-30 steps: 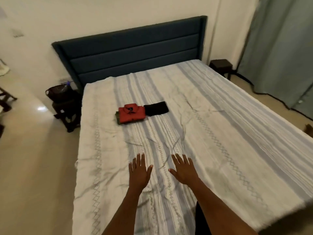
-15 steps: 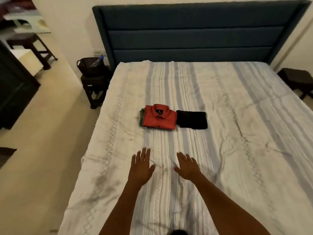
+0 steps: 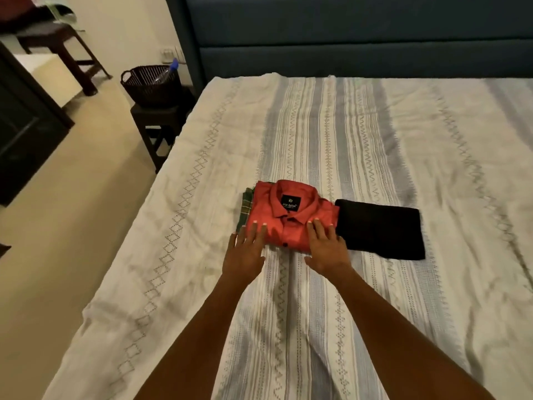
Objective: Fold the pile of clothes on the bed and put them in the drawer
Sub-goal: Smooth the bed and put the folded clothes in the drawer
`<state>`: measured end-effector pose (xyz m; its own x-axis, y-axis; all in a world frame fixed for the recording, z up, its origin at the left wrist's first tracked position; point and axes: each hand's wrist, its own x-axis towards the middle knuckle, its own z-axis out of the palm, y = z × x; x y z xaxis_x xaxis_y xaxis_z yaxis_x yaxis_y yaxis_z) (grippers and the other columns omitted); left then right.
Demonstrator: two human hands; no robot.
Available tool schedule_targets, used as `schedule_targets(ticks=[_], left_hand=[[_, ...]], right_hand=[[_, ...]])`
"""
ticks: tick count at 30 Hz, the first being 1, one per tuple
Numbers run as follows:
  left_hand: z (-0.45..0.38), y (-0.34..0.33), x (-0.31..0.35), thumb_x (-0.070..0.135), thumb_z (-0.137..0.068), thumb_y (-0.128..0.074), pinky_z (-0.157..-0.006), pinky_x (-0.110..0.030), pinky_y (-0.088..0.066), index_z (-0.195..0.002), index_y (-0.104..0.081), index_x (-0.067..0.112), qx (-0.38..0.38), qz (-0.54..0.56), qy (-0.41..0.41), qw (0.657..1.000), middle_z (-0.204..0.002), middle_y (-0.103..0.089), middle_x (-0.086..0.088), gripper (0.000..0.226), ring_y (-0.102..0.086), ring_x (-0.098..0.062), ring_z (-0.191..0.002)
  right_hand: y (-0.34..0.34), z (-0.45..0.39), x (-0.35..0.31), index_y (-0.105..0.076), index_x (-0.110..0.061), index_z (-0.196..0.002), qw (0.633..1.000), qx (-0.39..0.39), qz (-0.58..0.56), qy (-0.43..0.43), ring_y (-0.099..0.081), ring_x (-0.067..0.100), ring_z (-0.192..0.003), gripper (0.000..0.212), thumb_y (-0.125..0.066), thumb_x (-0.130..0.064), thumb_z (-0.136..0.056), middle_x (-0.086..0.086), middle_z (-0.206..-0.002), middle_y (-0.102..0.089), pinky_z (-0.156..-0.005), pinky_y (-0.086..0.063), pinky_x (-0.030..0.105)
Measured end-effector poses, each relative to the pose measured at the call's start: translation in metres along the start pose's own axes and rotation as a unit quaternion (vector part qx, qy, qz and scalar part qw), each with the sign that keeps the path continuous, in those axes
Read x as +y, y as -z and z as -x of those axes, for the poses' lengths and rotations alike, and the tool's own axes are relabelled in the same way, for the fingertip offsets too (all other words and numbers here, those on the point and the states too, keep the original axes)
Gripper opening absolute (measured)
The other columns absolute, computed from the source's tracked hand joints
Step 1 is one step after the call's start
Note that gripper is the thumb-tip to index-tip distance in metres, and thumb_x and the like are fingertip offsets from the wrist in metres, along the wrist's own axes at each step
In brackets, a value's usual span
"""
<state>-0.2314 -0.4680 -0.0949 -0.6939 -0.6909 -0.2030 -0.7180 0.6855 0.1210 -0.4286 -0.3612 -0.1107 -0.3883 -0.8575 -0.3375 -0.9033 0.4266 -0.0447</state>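
A folded red shirt [image 3: 291, 215] lies on the striped bedspread [image 3: 346, 134], stacked on a folded green checked garment [image 3: 244, 209] whose edge shows at the left. A folded black garment [image 3: 380, 229] lies right beside it. My left hand [image 3: 245, 249] has straight fingers, their tips over the shirt's near left edge. My right hand [image 3: 326, 249] is spread flat with its fingertips on the shirt's near right corner, next to the black garment. Neither hand holds anything.
A dark blue headboard [image 3: 346, 39] rises at the far end. Left of the bed stands a small dark stool [image 3: 155, 125] carrying a woven basket [image 3: 150, 85] with a bottle. A dark cabinet [image 3: 26, 122] and a wooden table [image 3: 63, 44] stand farther left on the beige floor.
I have moved closer to the folded clothes. Both hands went forward from the bare bedspread to the near edge of the red shirt.
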Motion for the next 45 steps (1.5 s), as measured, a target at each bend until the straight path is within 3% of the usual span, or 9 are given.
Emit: schedule_targets(ticks=[7,12,18,21,26,29,32,39,45], left_hand=[[-0.074,-0.025,-0.013,0.031,-0.093,-0.061,-0.118,-0.051,-0.026,-0.158,-0.016,0.026,0.014,-0.015,-0.045,0.999,-0.166,-0.016,-0.002,0.079,-0.019,-0.036,-0.149],[-0.094,0.001,-0.019,0.021,-0.09,-0.062,-0.074,-0.043,-0.057,-0.133,-0.055,0.026,0.129,-0.005,-0.068,0.989,-0.117,-0.07,-0.007,0.044,-0.068,-0.035,-0.095],[-0.129,0.058,-0.013,-0.001,-0.084,-0.058,-0.083,-0.044,-0.055,-0.13,-0.061,0.016,0.272,0.186,-0.099,0.939,-0.114,-0.066,-0.007,0.048,-0.064,-0.029,-0.097],[-0.141,0.052,-0.021,-0.008,-0.081,-0.061,-0.106,-0.048,-0.046,-0.136,-0.058,0.007,0.341,0.184,-0.097,0.917,-0.134,-0.06,-0.014,0.056,-0.052,-0.037,-0.126],[-0.129,-0.044,-0.059,0.033,-0.092,-0.043,-0.114,-0.067,-0.026,-0.154,-0.032,0.017,0.129,0.166,-0.168,0.963,-0.159,-0.032,-0.012,0.065,-0.025,-0.043,-0.146],[-0.116,-0.07,-0.064,0.067,-0.076,-0.04,-0.119,-0.058,-0.004,-0.158,0.004,0.03,-0.023,0.106,-0.101,0.989,-0.165,0.007,0.01,0.1,0.005,-0.025,-0.153],[-0.119,-0.071,-0.059,0.075,-0.072,-0.046,-0.118,-0.057,-0.008,-0.159,0.006,0.028,0.002,0.051,-0.089,0.995,-0.167,0.007,0.009,0.111,0.006,-0.024,-0.153],[-0.114,-0.074,-0.028,0.029,-0.089,-0.064,-0.113,-0.061,-0.029,-0.154,-0.033,0.013,0.087,-0.038,-0.031,0.995,-0.155,-0.041,-0.01,0.073,-0.041,-0.041,-0.138],[-0.054,-0.043,-0.008,0.045,-0.079,-0.07,-0.086,-0.055,-0.056,-0.129,-0.064,0.009,0.067,-0.038,-0.051,0.996,-0.113,-0.072,-0.013,0.061,-0.067,-0.042,-0.096]], right_hand=[[-0.009,-0.03,0.008,-0.015,-0.021,-0.16,0.999,0.04,-0.024,0.013,-0.033,0.041,-0.143,0.076,-0.05,-0.05,-0.098,0.008,-0.166,-0.018,-0.103,-0.046,0.051],[0.027,-0.036,0.015,-0.041,-0.029,-0.147,0.993,0.102,-0.058,0.01,-0.064,0.036,-0.109,0.049,-0.048,-0.039,-0.1,0.004,-0.135,-0.06,-0.084,-0.051,0.039],[0.076,-0.082,0.012,-0.05,-0.024,-0.141,0.953,0.262,-0.152,0.005,-0.068,0.035,-0.096,0.045,-0.056,-0.023,-0.097,0.008,-0.126,-0.063,-0.078,-0.057,0.045],[0.075,-0.097,0.014,-0.051,-0.019,-0.145,0.93,0.335,-0.145,0.047,-0.058,0.04,-0.124,0.052,-0.062,-0.017,-0.093,0.008,-0.142,-0.058,-0.083,-0.058,0.052],[-0.007,-0.083,0.014,-0.007,-0.025,-0.161,0.988,0.073,-0.116,0.071,-0.003,0.032,-0.155,0.069,-0.034,-0.049,-0.102,-0.001,-0.169,-0.006,-0.12,-0.017,0.062],[-0.041,-0.082,0.015,0.013,-0.027,-0.159,0.989,-0.007,-0.126,0.073,0.018,0.025,-0.153,0.108,-0.048,-0.078,-0.085,-0.009,-0.166,0.018,-0.121,-0.005,0.057],[-0.041,-0.089,0.011,0.009,-0.023,-0.16,0.994,0.025,-0.081,0.07,0.008,0.03,-0.154,0.116,-0.059,-0.075,-0.081,-0.003,-0.168,0.009,-0.12,-0.019,0.053],[-0.039,-0.095,-0.007,-0.032,-0.009,-0.152,0.995,0.094,-0.016,0.043,-0.041,0.045,-0.135,0.065,-0.056,-0.025,-0.094,0.012,-0.155,-0.04,-0.104,-0.045,0.054],[-0.016,-0.031,0.005,-0.074,-0.021,-0.115,0.982,0.155,-0.032,0.103,-0.072,0.03,-0.098,0.068,-0.089,-0.047,-0.054,-0.002,-0.103,-0.076,-0.106,-0.041,0.065]])
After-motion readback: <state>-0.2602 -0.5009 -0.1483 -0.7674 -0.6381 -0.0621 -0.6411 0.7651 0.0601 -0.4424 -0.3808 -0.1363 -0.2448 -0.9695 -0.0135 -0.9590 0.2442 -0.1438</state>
